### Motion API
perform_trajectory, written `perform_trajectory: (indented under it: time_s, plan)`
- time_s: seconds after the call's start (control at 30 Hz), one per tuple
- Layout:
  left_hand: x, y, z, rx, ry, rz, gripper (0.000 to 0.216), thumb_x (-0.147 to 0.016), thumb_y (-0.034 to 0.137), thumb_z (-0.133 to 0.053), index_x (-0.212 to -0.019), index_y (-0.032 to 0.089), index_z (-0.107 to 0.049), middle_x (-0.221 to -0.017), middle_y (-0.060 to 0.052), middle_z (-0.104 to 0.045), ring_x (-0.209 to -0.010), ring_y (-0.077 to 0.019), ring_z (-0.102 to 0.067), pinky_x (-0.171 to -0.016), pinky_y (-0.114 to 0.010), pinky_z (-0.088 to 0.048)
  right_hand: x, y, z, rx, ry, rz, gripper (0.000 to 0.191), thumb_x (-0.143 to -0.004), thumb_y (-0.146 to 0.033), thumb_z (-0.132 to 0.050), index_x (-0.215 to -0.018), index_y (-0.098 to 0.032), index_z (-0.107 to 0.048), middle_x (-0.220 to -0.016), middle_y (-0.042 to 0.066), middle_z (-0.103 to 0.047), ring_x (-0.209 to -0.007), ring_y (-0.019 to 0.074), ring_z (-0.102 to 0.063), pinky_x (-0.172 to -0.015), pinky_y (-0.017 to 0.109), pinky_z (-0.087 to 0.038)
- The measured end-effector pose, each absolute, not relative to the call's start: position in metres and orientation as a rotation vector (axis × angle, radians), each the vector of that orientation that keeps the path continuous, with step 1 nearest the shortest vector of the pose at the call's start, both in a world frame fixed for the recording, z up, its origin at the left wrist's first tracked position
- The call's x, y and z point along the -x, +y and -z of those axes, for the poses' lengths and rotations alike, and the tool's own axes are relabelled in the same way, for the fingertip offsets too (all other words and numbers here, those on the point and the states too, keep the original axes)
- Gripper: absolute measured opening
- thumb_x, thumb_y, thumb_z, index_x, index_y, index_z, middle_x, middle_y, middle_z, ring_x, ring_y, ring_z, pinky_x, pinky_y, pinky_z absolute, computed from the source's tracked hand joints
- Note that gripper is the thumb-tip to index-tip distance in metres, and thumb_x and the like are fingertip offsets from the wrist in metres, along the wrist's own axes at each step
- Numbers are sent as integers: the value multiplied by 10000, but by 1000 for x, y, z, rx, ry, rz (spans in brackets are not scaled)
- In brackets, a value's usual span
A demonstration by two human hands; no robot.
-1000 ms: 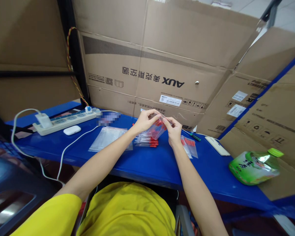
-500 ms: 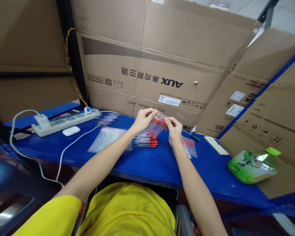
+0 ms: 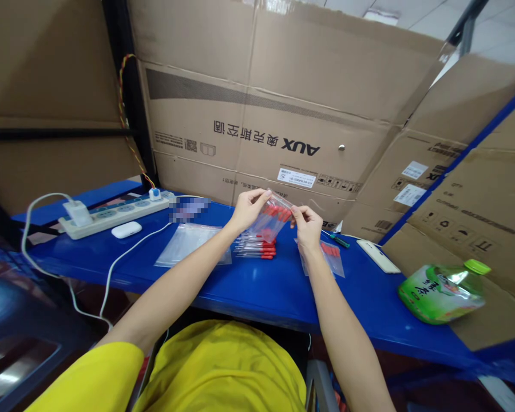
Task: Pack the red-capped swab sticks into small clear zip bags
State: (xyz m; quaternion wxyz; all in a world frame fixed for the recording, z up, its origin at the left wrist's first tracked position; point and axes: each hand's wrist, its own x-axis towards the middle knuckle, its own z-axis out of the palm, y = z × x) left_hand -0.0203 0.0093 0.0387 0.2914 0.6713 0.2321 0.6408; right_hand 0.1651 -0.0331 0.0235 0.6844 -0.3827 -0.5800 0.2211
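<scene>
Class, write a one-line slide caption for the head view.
The left hand and right hand hold a clear bag of red-capped tubes above a blue table; more tubes lie beneath.

One camera on the person's head faces forward and down, close over the desk (image 3: 261, 286), with the left hand (image 3: 245, 209) and right hand (image 3: 306, 226) mid-frame at arm's length and boxes (image 3: 261, 114) walling the back.

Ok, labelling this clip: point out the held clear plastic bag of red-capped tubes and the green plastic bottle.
clear plastic bag of red-capped tubes (image 3: 270, 221), head view, bag's middle.
green plastic bottle (image 3: 434, 286), head view, label.
</scene>
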Motion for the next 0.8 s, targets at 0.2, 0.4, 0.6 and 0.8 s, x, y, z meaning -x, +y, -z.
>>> perform_trajectory:
  time_s: [0.2, 0.4, 0.6, 0.8]
  plan:
    - [22, -1, -39, -2077, 621, -1684, 498, -1048, 550, -526, -866, 157, -771, -793, -49, -728, -702, -160, -613, -687, -286, -458, -196, -37, -39, 877, -1404, -458, 475, -818, -634, -805, -687, -208, -640, -551, -38, -557, -510, 126, -488, -527, 263, -406]
    - [24, -1, -28, -2626, 699, -1508, 509, -1104, 437, -417, -831, 187, -767, -842, -56, -778, -784, -171, -704, -731, -294, -454, -241, -49, -56, 1013, -1568, -632, 422, -817, -612, -809, -791, -211, -680, -728, -4, -654, -678, 161, -611, -679, 282, -523]
    - [24, -1, -23, -2680, 811, -1353, 630, -1123, 437, -303, -781, 192, -772, -851, -43, -814, -793, -171, -747, -738, -289, -466, -305, -53, -39, 1340, -1400, -759, 462, -725, -632, -814, -784, -214, -626, -629, -40, -569, -540, 121, -479, -513, 228, -370]
    - [21, 1, -20, -2630, 764, -1387, 616, -1108, 463, -350, -730, 213, -767, -790, -53, -803, -720, -179, -734, -708, -293, -453, -351, -43, 2, 1805, -1340, -454, 331, -809, -511, -665, -711, -194, -652, -553, 2, -583, -524, 168, -513, -524, 275, -395]
